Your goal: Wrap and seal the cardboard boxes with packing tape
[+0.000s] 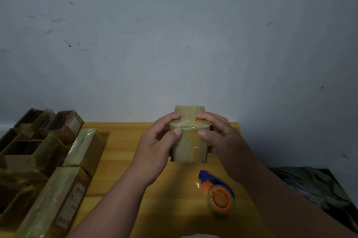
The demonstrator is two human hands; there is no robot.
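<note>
We hold the small taped box (188, 137) between our left hand (155, 146) and right hand (222, 141), fingers curled round its sides, thumbs pressing its front; the tape dispenser (218, 191) lies below our right wrist.

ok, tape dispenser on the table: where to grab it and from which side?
Judging by its pose, take the tape dispenser by the blue handle at its far end, coming from above with the right hand. The roll with the orange hub lies at the near end, and the handle points away toward the box, clear of both hands.
</note>
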